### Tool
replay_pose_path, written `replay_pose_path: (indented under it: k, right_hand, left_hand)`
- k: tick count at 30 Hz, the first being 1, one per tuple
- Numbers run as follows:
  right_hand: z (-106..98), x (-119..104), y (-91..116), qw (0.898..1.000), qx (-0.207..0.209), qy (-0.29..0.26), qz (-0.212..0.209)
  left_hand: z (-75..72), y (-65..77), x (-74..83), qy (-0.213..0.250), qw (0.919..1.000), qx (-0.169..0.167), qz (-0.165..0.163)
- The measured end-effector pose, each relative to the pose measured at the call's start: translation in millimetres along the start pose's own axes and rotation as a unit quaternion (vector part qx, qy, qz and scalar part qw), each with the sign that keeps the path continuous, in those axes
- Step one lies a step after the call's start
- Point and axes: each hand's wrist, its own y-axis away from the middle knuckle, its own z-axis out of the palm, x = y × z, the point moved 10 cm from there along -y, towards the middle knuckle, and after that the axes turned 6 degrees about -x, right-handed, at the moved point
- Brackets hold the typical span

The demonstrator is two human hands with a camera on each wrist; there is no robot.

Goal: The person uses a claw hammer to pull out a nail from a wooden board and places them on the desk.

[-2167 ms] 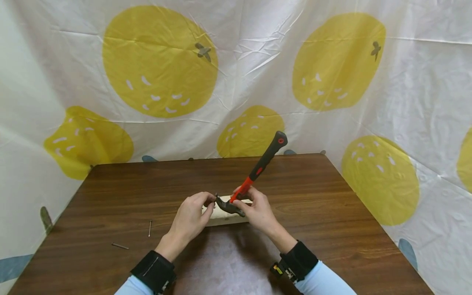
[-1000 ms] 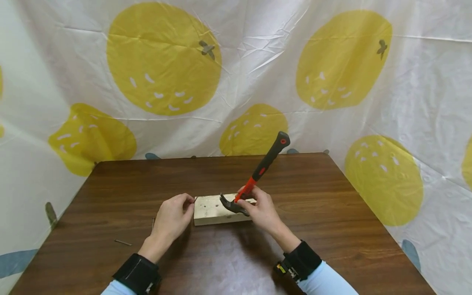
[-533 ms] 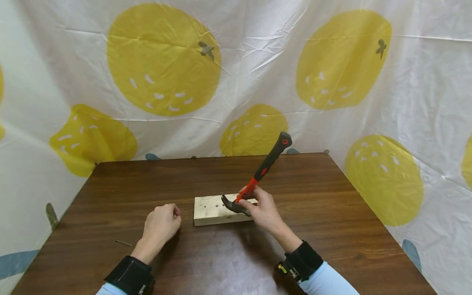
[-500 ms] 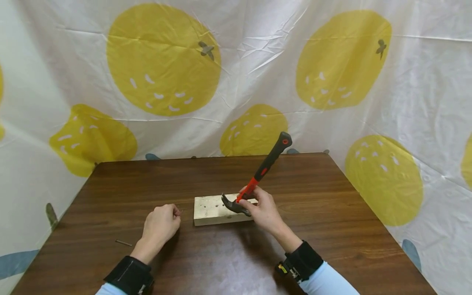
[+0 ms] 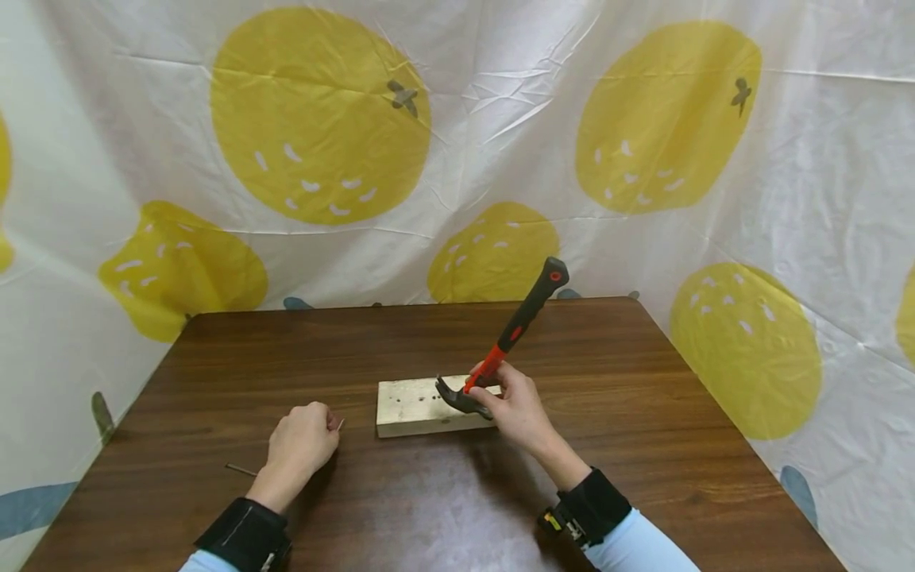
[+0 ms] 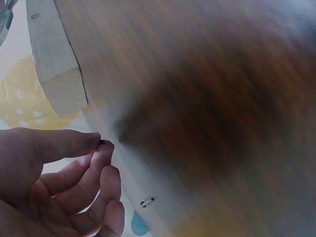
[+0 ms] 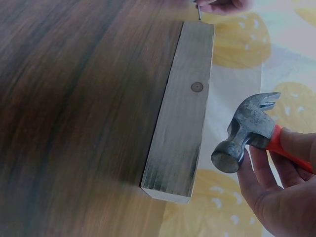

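My left hand is low over the table, left of a pale wooden block, and pinches a nail between thumb and fingertips. Only the nail's dark end shows in the left wrist view; in the head view a short bit of it sticks out past the fingers. My right hand grips a claw hammer by the red shaft close to its metal head. The hammer's head overlaps the block's right part in the head view, its claw facing left and its black handle slanting up and right. Several small dark holes mark the block's top.
Another nail lies on the brown wooden table beside the left forearm, partly hidden. Behind the table hangs a white curtain printed with yellow fruit. A black band sits on each wrist.
My left hand has moved left and nearer, from beside the hammer's claw to off the block's left end. A nail that lay on the table there is out of sight. The right hand barely moves.
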Motion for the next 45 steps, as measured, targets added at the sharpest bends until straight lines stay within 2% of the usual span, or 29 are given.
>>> replay_pose_path:
  k: [14,24,34,45]
  right_hand:
    - [-1,-2,1,1.000,-0.001,0.002,0.001]
    - [1,-2,0,0.999,-0.011,0.048,-0.009]
    - [3,-2,3,0.998,-0.013,0.063,-0.014]
    - [0,-5,6,0.998,0.004,0.061,-0.020]
  left_hand:
    - [-2.9,2.0,-14.8,-0.013,0.9999,-0.002,-0.008]
    - [-4.8,3.1,-24.1,0.000,0.9998,-0.004,-0.021]
    - [-5.7,5.7,-28.7,0.001,0.9998,0.003,-0.018]
    - [-9.2,9.0,-40.2,0.006,0.9994,-0.004,-0.035]
